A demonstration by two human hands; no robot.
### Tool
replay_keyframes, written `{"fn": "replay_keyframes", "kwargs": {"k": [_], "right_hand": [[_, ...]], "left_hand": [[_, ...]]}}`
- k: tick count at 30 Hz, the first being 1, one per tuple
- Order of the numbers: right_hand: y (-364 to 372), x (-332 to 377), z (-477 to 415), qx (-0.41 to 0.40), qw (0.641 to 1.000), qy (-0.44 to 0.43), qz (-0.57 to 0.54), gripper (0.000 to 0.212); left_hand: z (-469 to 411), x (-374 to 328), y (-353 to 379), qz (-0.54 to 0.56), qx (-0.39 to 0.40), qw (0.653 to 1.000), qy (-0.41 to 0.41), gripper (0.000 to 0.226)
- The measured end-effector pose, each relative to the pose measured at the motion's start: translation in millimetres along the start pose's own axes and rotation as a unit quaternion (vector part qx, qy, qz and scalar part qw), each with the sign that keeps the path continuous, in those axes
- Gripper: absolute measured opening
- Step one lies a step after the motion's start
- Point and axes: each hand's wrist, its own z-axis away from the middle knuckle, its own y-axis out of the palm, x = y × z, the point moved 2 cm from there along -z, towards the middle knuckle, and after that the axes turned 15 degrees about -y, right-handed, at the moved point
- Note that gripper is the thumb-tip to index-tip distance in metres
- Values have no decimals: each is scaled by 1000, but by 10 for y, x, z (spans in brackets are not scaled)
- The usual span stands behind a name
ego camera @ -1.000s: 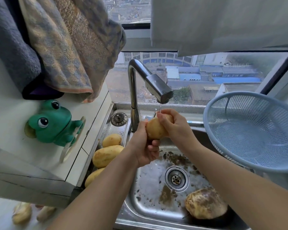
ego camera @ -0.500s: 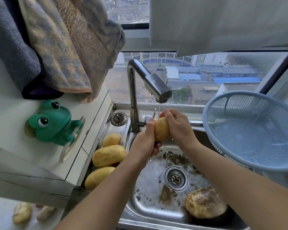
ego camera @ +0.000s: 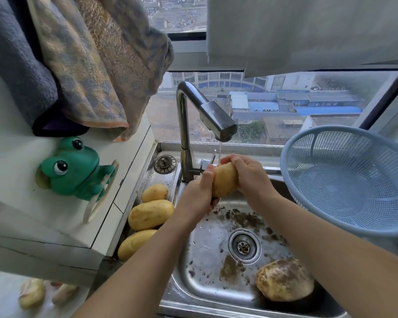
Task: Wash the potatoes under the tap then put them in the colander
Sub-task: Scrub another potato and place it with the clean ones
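The potato is up under the tap, sandwiched between both hands just above the sink. The left hand wraps its near side, fingers curled under the lower end. The right hand clamps over the top and far side, fingertips bent round it. A two-handed hold, and it makes sense: wet potato is slippery, and with a palm on each side it can be turned and rubbed.

A thin stream of water drops from the spout and lands right where the right hand's fingers meet the upper end, so the potato is tipped up to meet it. Below, dirt lies scattered over the sink floor around the drain, rinsed-off soil by the look of it.

One large muddy potato lies in the near right corner of the basin; I'd judge that one is unwashed. On the ledge left of the sink, three yellow potatoes lie in a row, clean-skinned, out of the splash.

The colander sits propped at the right of the sink, tilted with its mouth towards the hands, handy for the drop. No potato shows in it yet. Further left a green frog sits on the counter, with towels hanging above.
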Motion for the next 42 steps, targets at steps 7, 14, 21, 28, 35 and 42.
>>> {"fn": "replay_keyframes", "kwargs": {"k": [7,14,21,28,35,42], "right_hand": [[24,-37,176,22,972,-170,159,38],[-285,-81,73,206,866,-312,334,76],[-221,19,54,106,943,-225,221,52],[-165,-109,26,-24,993,-97,55,19],[-121,-185,170,-68,991,-92,68,26],[-41,-92,323,-73,948,-236,200,28]], "left_hand": [[-113,-84,-6,61,39,996,-50,60],[-250,-97,-95,109,212,951,-199,61],[-240,-190,1,120,180,962,-168,67],[-101,-84,171,-37,-4,994,104,66],[-120,46,244,61,60,992,94,46],[-109,-107,407,418,13,906,-64,31]]}}
